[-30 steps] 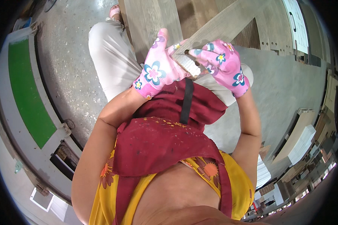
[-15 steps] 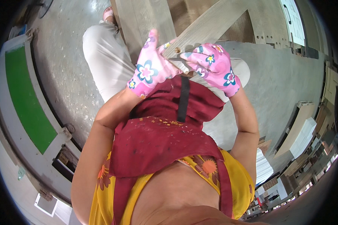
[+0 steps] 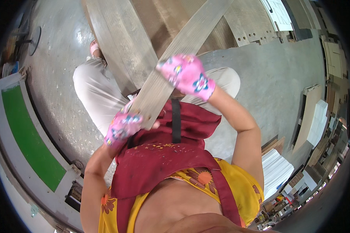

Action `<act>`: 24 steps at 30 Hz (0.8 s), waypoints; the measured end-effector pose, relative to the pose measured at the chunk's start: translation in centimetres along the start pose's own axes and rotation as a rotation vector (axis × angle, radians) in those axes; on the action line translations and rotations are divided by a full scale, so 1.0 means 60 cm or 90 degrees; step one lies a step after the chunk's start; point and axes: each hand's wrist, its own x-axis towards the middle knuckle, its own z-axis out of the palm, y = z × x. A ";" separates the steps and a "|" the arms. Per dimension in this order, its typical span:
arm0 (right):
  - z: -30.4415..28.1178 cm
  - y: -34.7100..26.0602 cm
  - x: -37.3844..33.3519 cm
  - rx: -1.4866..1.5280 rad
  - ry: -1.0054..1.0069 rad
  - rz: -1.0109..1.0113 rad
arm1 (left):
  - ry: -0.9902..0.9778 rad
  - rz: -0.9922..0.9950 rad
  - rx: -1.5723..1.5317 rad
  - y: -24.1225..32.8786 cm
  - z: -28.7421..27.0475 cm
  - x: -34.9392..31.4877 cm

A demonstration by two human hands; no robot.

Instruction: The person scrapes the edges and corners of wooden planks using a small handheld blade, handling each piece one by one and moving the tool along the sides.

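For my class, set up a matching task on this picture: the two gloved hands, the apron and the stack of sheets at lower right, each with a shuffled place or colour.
Things:
1. Left hand
2. Right hand
3. Apron
4. Stack of sheets

Places and colours:
A. White
B. Over the wooden board, farther along it from the body
C. Dark red
D. At the board's near end

Pairs: 1-D, 2-B, 3-C, 4-A

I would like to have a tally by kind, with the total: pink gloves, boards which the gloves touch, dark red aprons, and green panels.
Pink gloves: 2
Touched board: 1
Dark red apron: 1
Green panel: 1
Total: 5
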 end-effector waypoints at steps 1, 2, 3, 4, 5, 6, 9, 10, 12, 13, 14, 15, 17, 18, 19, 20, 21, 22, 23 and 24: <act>0.017 0.047 0.005 0.051 0.050 0.018 | 0.041 -0.020 0.039 -0.001 -0.021 -0.027; 0.023 0.110 0.009 0.099 0.083 0.056 | 0.064 -0.038 0.049 0.003 -0.011 -0.050; 0.026 0.174 0.012 0.148 0.122 0.093 | 0.096 -0.042 0.045 -0.002 -0.023 -0.070; 0.004 0.224 0.019 0.040 0.087 0.156 | 0.147 -0.025 0.029 -0.009 -0.026 -0.085; -0.022 0.274 0.022 -0.074 0.042 0.219 | 0.195 -0.012 0.015 -0.014 -0.026 -0.097; -0.018 0.372 -0.016 -0.193 0.177 0.266 | 0.224 -0.011 0.016 -0.008 -0.025 -0.104; -0.061 0.473 -0.005 -0.262 0.247 0.365 | 0.122 0.013 -0.021 -0.016 -0.080 -0.126; -0.073 0.474 -0.003 -0.275 0.215 0.384 | 0.117 0.032 -0.042 -0.013 -0.073 -0.131; -0.085 0.391 0.022 -0.180 0.186 0.372 | 0.099 0.066 -0.085 -0.002 -0.059 -0.132; -0.059 0.365 0.017 -0.330 0.109 0.099 | 0.129 0.112 -0.088 -0.013 -0.069 -0.135; -0.051 0.279 0.033 -0.223 0.086 0.001 | 0.169 0.151 -0.076 -0.015 -0.064 -0.134; -0.037 0.233 0.033 -0.113 0.065 0.015 | 0.215 0.156 -0.046 -0.021 -0.080 -0.139; -0.016 0.139 0.036 0.104 0.031 0.055 | 0.288 0.156 0.051 -0.024 -0.124 -0.161; -0.030 0.127 0.042 0.011 -0.001 0.000 | 0.314 0.158 0.116 -0.027 -0.147 -0.172; -0.022 0.158 0.046 -0.050 0.051 -0.037 | 0.382 0.183 0.178 -0.034 -0.158 -0.182; -0.019 0.207 0.059 -0.094 0.086 -0.023 | 0.459 0.202 0.242 -0.042 -0.165 -0.193; -0.012 0.279 0.058 -0.097 0.091 0.036 | 0.452 0.209 0.183 -0.035 -0.142 -0.187; -0.033 0.323 0.070 -0.191 0.099 0.117 | 0.459 0.217 0.177 -0.036 -0.142 -0.187; -0.036 0.392 0.067 -0.235 0.093 0.268 | 0.460 0.224 0.175 -0.034 -0.144 -0.185; -0.035 0.489 0.052 -0.270 0.117 0.300 | 0.463 0.224 0.187 -0.027 -0.148 -0.184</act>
